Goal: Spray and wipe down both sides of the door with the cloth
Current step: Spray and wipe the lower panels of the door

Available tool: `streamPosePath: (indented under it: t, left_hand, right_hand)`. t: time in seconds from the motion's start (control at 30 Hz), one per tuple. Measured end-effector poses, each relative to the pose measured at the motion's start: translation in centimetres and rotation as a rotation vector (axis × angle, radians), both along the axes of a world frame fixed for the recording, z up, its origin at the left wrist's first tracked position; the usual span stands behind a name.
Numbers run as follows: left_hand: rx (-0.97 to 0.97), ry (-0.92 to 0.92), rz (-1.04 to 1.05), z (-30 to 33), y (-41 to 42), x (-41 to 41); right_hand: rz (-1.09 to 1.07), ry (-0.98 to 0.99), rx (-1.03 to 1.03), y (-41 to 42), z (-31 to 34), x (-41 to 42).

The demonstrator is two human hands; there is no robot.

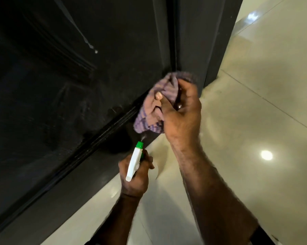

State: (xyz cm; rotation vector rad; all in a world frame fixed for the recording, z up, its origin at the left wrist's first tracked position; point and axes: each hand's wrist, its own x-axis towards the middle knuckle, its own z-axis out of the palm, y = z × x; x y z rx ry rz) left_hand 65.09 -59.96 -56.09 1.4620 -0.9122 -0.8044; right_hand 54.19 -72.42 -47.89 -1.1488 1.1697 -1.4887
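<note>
The right hand [181, 112] was curled around a bunched cloth [154, 105], purple and pink with stripes, the thumb pressed into its folds and the fingers wrapped behind it. The cloth was held against the lower right part of a dark door [78, 76], close to the vertical edge where the door met its dark frame [211, 41]. Part of the cloth lay over a grooved moulding that ran slantwise across the lower door.

Below it, the left hand [136, 174] gripped a spray bottle [134, 163], its fingers closed round the neck and one finger on the trigger. Only the white spray head and its green nozzle showed; the body of the bottle was hidden by the hand. The nozzle pointed up toward the bottom edge of the cloth, just short of it, and a faint puff of mist showed between the two.

Higher on the door, a thin pale streak of liquid [89, 42] ran down the panel and ended in a small drop. The dark surface around the moulding looked smeared and dusty.

The floor [255, 121] to the right was made of pale glossy tiles, with a round reflection of a light [266, 155] shining on it. Both forearms were bare.
</note>
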Motion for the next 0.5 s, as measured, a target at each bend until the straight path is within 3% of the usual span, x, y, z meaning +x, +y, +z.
streamPosePath:
  t: [0.1, 0.17, 0.23, 0.33, 0.4, 0.47, 0.5]
  left_hand:
    - [0.016, 0.000, 0.008, -0.3, -1.4, -0.8]
    - [-0.003, -0.004, 0.001, -0.3, -1.9, -1.1]
    - [-0.022, 0.013, -0.013, -0.1, -2.4, -1.5]
    - [-0.041, 0.026, -0.051, 0.3, -3.1, -2.0]
    - [-0.026, 0.000, -0.062, 0.4, -3.5, -2.0]
    - [-0.010, 0.001, -0.065, 0.5, -3.7, -2.0]
    - [-0.009, 0.003, -0.072, 0.6, -3.8, -2.1]
  right_hand:
    - [0.018, 0.236, -0.279, -1.4, -0.5, -0.6]
    - [0.004, 0.393, -0.195, -2.1, -4.3, -1.6]
    - [0.012, 0.412, 0.061, -2.1, -7.5, -3.0]
    - [-0.050, 0.347, 0.460, -3.7, -10.1, -4.0]
    - [-0.092, 0.235, 0.649, -5.1, -8.2, -3.3]
    - [-0.144, 0.051, 0.612, -5.8, -5.7, -2.4]
    - [-0.153, 0.013, 0.486, -5.9, -4.4, -2.3]
